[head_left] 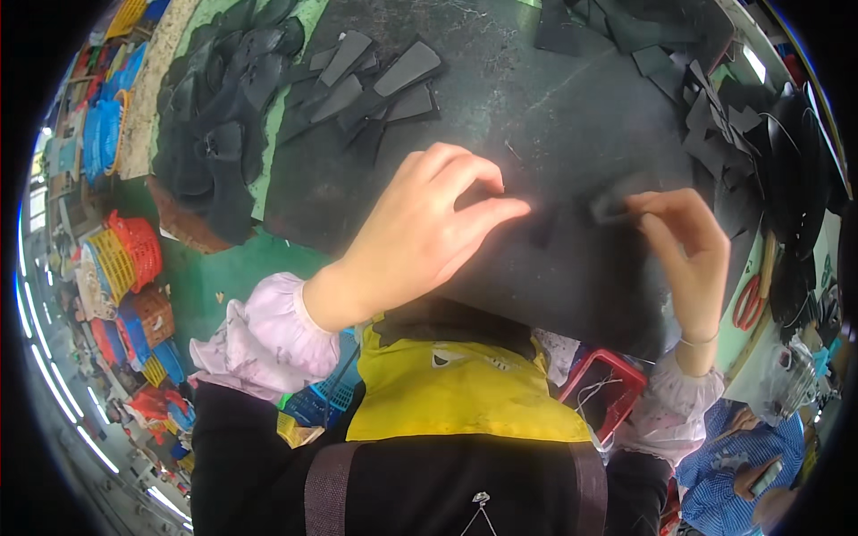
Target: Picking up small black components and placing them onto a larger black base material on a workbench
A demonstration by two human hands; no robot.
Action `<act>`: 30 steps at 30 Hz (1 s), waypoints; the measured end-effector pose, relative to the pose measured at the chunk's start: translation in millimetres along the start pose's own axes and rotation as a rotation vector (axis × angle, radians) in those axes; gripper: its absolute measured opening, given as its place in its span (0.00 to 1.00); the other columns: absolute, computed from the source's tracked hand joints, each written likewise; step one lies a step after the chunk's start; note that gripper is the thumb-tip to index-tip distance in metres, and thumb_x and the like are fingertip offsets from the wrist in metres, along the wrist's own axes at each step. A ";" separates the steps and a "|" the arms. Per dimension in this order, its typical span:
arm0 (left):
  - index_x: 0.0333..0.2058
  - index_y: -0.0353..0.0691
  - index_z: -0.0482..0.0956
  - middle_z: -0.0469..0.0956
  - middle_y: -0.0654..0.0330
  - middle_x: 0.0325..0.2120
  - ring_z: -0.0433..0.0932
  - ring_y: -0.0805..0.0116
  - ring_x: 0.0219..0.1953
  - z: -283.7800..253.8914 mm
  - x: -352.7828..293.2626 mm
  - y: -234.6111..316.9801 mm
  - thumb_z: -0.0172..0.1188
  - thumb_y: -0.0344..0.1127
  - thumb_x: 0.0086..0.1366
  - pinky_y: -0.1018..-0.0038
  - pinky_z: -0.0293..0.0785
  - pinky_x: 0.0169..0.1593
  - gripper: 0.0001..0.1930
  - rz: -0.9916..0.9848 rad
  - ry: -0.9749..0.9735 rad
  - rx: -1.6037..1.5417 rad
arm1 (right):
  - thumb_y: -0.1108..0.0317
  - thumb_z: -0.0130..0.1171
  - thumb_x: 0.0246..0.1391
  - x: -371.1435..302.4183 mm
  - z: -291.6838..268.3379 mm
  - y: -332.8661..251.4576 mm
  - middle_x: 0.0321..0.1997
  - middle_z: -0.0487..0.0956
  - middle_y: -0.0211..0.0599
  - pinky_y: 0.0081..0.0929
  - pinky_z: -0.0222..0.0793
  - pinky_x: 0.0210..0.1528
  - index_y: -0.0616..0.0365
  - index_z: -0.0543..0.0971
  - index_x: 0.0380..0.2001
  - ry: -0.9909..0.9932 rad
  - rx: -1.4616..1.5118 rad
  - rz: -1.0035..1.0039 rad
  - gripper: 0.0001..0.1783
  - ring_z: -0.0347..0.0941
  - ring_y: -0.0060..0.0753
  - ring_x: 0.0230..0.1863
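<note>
My right hand (pixel 686 246) pinches a small dark strip-like piece (pixel 611 205) between thumb and fingertips, just above the black work surface (pixel 536 277). Motion blurs that piece, so its exact shape is unclear. To its left, my left hand (pixel 420 219) hovers over the same surface with curled fingers and a gap between thumb and forefinger; nothing shows in it. Beyond this hand lies a loose group of flat black cut pieces (pixel 409 70), some tapered with grey faces.
A heap of curved black pieces (pixel 219 116) covers the far left of the table. More black scraps (pixel 715 116) lie at the far right, near red-handled scissors (pixel 749 302). A red basket (pixel 617 375) sits below the near edge. Another person in blue (pixel 737 456) is at lower right.
</note>
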State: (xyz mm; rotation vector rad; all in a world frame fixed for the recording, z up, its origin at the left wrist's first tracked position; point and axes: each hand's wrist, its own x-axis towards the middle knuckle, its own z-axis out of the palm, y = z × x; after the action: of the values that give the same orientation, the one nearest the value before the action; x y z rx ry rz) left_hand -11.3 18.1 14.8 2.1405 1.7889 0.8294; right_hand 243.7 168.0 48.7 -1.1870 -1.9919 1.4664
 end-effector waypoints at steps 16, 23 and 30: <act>0.42 0.44 0.83 0.75 0.56 0.51 0.75 0.49 0.57 2.8 -41.0 7.1 0.66 0.22 0.48 0.58 0.77 0.58 0.19 0.044 -0.044 -0.148 | 0.77 0.69 0.57 -7.5 55.7 -20.0 0.28 0.84 0.29 0.15 0.73 0.30 0.64 0.83 0.34 -0.145 0.149 0.252 0.04 0.78 0.16 0.27; 0.40 0.41 0.81 0.75 0.54 0.53 0.77 0.49 0.56 4.8 -44.9 5.8 0.67 0.22 0.51 0.59 0.79 0.56 0.16 0.041 0.010 -0.182 | 0.74 0.69 0.57 2.0 63.9 -16.8 0.25 0.84 0.31 0.15 0.74 0.30 0.64 0.83 0.32 -0.212 0.017 0.214 0.05 0.80 0.16 0.26; 0.44 0.39 0.79 0.76 0.52 0.58 0.78 0.49 0.55 8.7 -42.1 7.4 0.67 0.22 0.53 0.59 0.79 0.56 0.18 0.120 0.032 -0.043 | 0.73 0.71 0.50 4.6 66.3 -21.2 0.27 0.82 0.35 0.26 0.76 0.31 0.58 0.82 0.37 -0.204 -0.513 -0.015 0.10 0.82 0.36 0.27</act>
State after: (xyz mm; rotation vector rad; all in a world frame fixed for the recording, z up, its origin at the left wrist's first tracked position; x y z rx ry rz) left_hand -4.2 -22.3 0.1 2.2367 1.6551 0.9266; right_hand 184.6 131.5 42.6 -1.2454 -2.6152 1.1365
